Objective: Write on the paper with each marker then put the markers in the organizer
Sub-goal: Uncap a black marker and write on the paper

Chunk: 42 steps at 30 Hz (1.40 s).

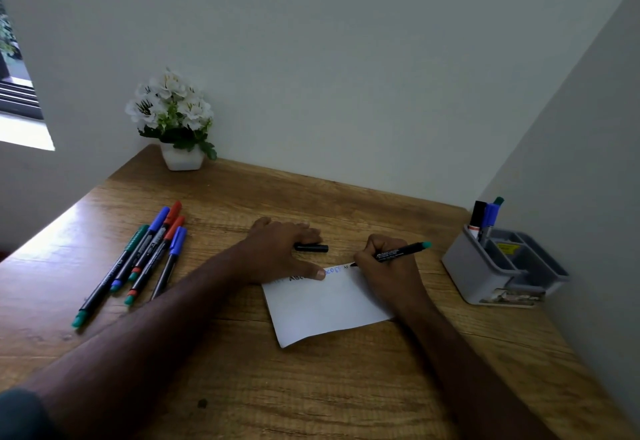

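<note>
A white paper (325,308) lies on the wooden desk (242,387) with black and blue writing along its top edge. My right hand (384,266) grips a black marker with a green end (403,252), its tip on the paper's top right corner. My left hand (280,252) lies flat, thumb pressing the paper's top edge. A black cap (311,247) lies just beyond its fingers. Several capped markers (138,259) in blue, red and green lie in a row at the left. The grey organizer (498,270) stands at the right and holds three markers (485,218).
A white pot of white flowers (176,121) stands at the desk's far left corner. Walls close off the back and the right side just behind the organizer. A window opening shows at the far left.
</note>
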Available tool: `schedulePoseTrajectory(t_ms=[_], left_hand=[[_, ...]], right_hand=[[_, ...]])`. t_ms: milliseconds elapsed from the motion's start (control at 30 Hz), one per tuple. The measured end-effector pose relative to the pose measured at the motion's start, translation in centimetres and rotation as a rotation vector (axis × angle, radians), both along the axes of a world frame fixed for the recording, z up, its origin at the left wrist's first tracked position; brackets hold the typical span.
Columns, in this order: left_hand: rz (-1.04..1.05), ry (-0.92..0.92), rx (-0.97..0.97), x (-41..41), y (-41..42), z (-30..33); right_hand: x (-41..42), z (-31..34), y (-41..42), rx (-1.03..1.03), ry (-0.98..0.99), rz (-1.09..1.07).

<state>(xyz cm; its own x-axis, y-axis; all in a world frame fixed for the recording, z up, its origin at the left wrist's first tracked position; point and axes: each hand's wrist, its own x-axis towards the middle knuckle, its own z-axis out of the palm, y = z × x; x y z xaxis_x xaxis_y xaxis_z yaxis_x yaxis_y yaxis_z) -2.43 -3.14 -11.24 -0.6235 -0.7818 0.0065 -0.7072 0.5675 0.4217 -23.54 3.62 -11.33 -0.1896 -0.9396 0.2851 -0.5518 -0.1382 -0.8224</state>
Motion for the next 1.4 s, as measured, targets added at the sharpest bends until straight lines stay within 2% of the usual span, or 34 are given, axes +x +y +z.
schedulePoseTrajectory(t_ms=[1400], left_hand=[[-0.003,0.009,0.008,0.02,-0.17,-0.26]], right_hand=[[-0.1,0.09,0.0,-0.001,-0.022,-0.047]])
